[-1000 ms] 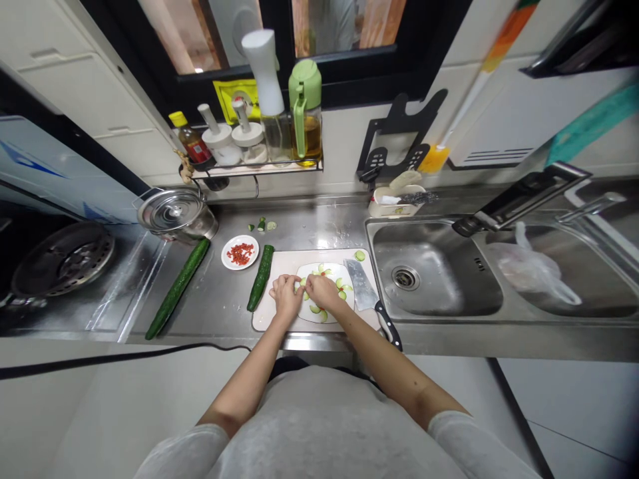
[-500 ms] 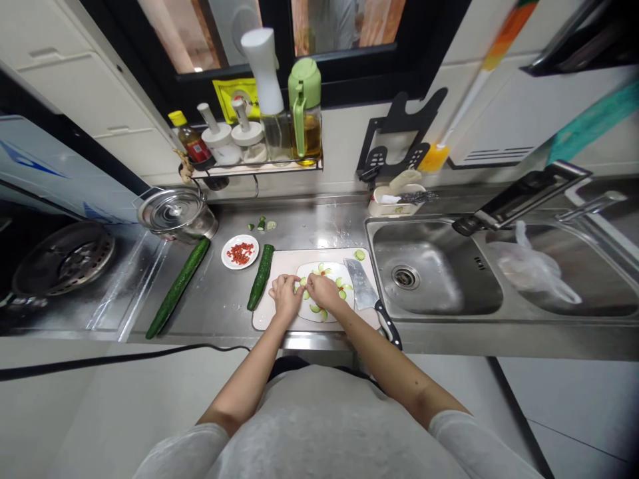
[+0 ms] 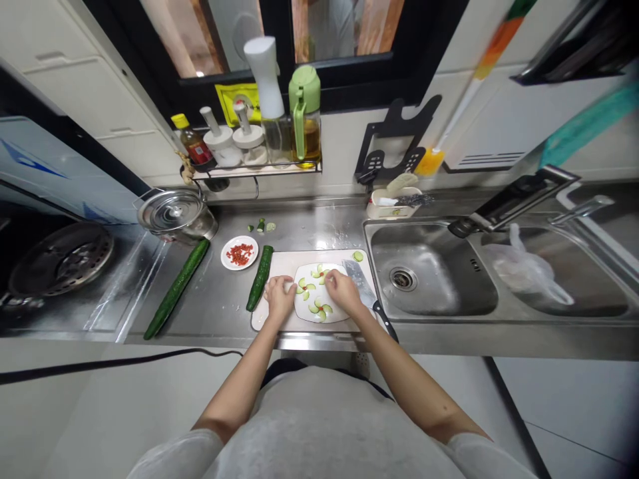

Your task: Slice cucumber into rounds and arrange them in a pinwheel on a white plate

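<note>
A white plate [image 3: 305, 314] lies on the pale cutting board [image 3: 259, 319], with cucumber slices [image 3: 319, 309] set in pinwheels around small red bits. My left hand [image 3: 279, 299] is at the plate's left rim, fingers loosely bent and apart, seemingly holding nothing. Over the plate's right side is my right hand [image 3: 343, 291], fingertips pinched together; it hides the slices beneath, and anything in the pinch cannot be made out. A cleaver [image 3: 360, 283] lies on the board beyond my right hand. One short cucumber [image 3: 259, 278] rests along the board's left edge.
A small dish [image 3: 239, 253] of chopped red pieces and a long cucumber [image 3: 177, 289] lie to the left, near a lidded steel pot [image 3: 177, 213]. Cucumber scraps [image 3: 261, 225] sit behind. On the right is a double sink [image 3: 434, 266]; a wall rack [image 3: 259, 171] holds bottles.
My hands were together over the plate's left pinwheel and have moved apart. The left drew back to the rim, the right shifted right, and the left pinwheel now shows.
</note>
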Tool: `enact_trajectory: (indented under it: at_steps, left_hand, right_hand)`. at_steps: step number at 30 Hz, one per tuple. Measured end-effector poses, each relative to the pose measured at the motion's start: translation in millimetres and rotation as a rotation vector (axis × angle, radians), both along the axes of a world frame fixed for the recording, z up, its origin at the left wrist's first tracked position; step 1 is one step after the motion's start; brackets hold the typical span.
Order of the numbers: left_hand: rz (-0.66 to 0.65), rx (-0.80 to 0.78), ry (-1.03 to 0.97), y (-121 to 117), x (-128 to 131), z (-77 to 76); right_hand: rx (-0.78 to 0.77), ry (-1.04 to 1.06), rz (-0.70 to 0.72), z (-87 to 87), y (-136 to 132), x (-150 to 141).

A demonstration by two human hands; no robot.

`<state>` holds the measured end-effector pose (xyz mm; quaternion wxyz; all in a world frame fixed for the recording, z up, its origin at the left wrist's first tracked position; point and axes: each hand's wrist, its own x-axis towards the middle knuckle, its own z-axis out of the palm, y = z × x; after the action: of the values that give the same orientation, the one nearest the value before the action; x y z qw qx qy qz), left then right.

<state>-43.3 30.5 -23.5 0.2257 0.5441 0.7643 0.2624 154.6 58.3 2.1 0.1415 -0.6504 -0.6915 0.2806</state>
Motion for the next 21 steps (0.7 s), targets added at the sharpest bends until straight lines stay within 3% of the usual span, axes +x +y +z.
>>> enact_trajectory:
  at_steps: [4, 9, 14, 21]
  left_hand:
    - [-0.006, 0.045, -0.21, -10.1, -11.5, -4.7]
    - [0.041, -0.062, -0.513, -26.4, -18.8, -17.0]
    - [0.031, -0.181, -0.684, -35.8, -13.5, -24.1]
    - [0.014, -0.265, -0.799, -35.4, -3.6, -25.8]
  right_hand:
    - [0.051, 0.055, -0.157, 0.8, -20.9, 42.4]
    - [-0.013, 0.078, -0.176, -7.0, -58.3, 73.1]
    - [-0.109, 0.132, -0.229, -23.5, -77.5, 69.5]
    - [-0.154, 0.249, -0.326, -42.3, -72.5, 51.6]
